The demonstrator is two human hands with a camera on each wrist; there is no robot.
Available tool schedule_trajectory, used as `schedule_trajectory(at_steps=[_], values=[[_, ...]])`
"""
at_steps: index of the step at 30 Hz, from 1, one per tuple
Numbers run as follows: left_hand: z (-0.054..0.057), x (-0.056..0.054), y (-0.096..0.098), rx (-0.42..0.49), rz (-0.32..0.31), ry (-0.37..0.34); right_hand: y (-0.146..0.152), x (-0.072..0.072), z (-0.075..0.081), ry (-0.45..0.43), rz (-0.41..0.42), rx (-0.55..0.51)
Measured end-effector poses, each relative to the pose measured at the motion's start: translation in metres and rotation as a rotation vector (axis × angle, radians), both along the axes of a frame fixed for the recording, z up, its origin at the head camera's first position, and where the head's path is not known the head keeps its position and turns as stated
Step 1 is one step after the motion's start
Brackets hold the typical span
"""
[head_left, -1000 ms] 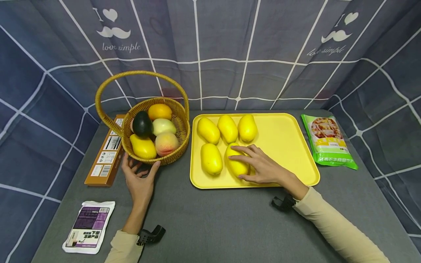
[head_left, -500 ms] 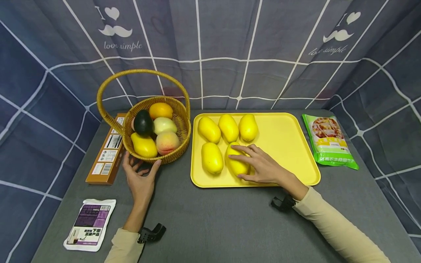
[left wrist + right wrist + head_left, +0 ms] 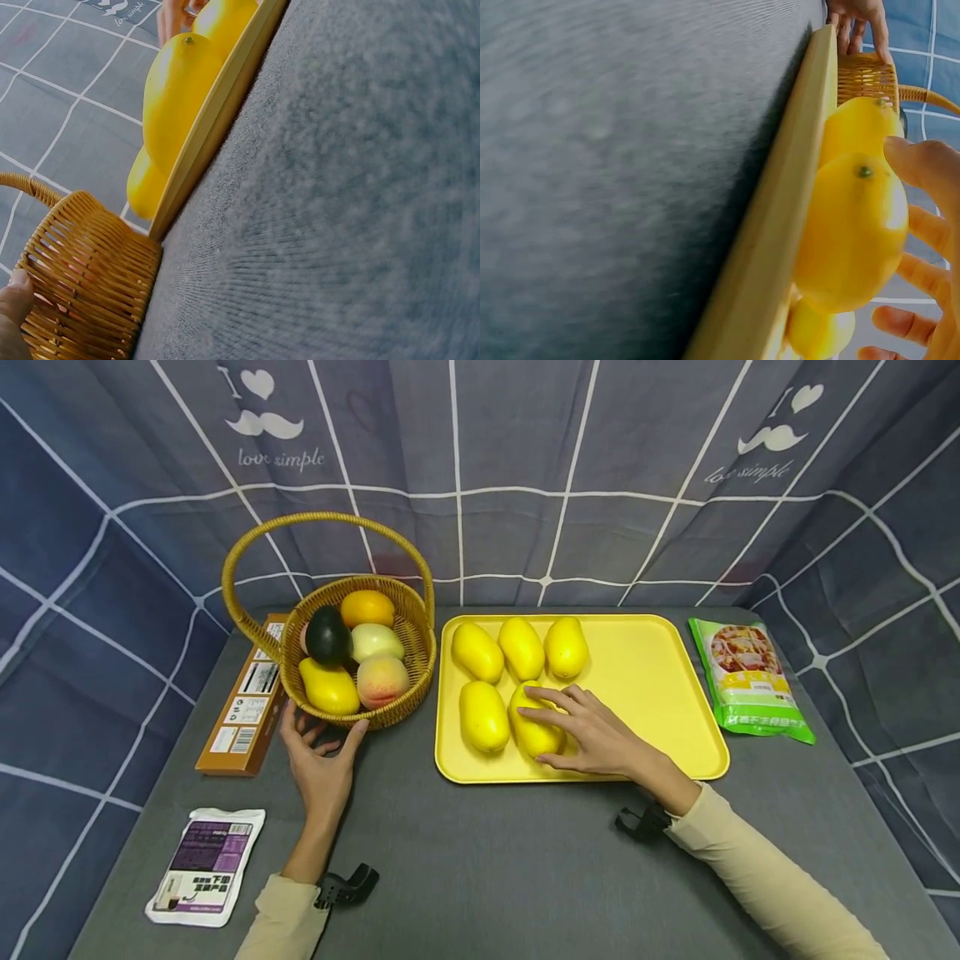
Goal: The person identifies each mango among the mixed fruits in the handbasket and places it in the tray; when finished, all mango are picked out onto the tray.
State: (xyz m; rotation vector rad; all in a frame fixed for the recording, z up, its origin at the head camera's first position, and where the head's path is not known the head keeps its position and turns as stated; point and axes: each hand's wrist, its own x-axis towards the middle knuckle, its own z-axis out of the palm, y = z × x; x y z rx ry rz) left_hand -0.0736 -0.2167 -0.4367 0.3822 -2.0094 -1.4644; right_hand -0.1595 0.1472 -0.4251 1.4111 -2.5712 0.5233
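Observation:
My left hand (image 3: 321,772) rests against the near side of a wicker basket (image 3: 397,713), its thumb touching the wall and some fingertips hidden. The basket holds a mango (image 3: 328,687), a peach (image 3: 381,681), a dark avocado-like fruit (image 3: 328,635), an orange fruit (image 3: 367,607) and a pale green one (image 3: 377,642). On a yellow tray (image 3: 637,677), my right hand (image 3: 600,739) hovers with spread, slightly bent fingers over the front-row yellow mango (image 3: 534,724). In the right wrist view a gap shows between most fingers and the mango (image 3: 851,232). Another mango (image 3: 483,717) lies left of it.
Three more mangoes (image 3: 521,647) form the tray's back row. A brown box (image 3: 243,718) lies left of the basket, a white-and-purple pouch (image 3: 204,868) nearer the front. A green food packet (image 3: 750,677) lies right of the tray. Grey curtains (image 3: 510,443) stand behind.
The mango under my right hand has shifted slightly left, towards its neighbour, with the hand moving slightly along. My left hand stays at the basket. The head view has shifted a little.

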Motion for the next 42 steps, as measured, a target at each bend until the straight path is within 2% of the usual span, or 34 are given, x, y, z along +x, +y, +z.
schedule_trajectory(at_steps=[4,8,15,20,26,36,42], values=[[0.000,-0.002,-0.001,0.000,-0.005,0.024,-0.014,-0.005,0.009,0.004,0.019,-0.035],[0.001,-0.003,-0.001,0.008,-0.010,0.039,-0.040,-0.013,0.021,0.006,0.080,-0.088],[-0.001,-0.001,0.000,-0.002,0.002,0.010,-0.092,-0.026,0.034,-0.090,0.203,-0.124],[0.001,0.000,0.001,-0.011,-0.003,0.011,-0.130,-0.037,0.044,-0.150,0.281,-0.091],[0.004,0.001,0.002,-0.024,-0.004,0.013,-0.177,-0.048,0.057,-0.167,0.357,-0.034],[0.005,0.003,0.000,-0.015,-0.010,-0.021,-0.239,-0.061,0.058,-0.176,0.379,0.136],[0.004,0.001,-0.001,0.011,-0.024,-0.021,-0.261,-0.069,0.060,-0.283,0.383,0.224]])
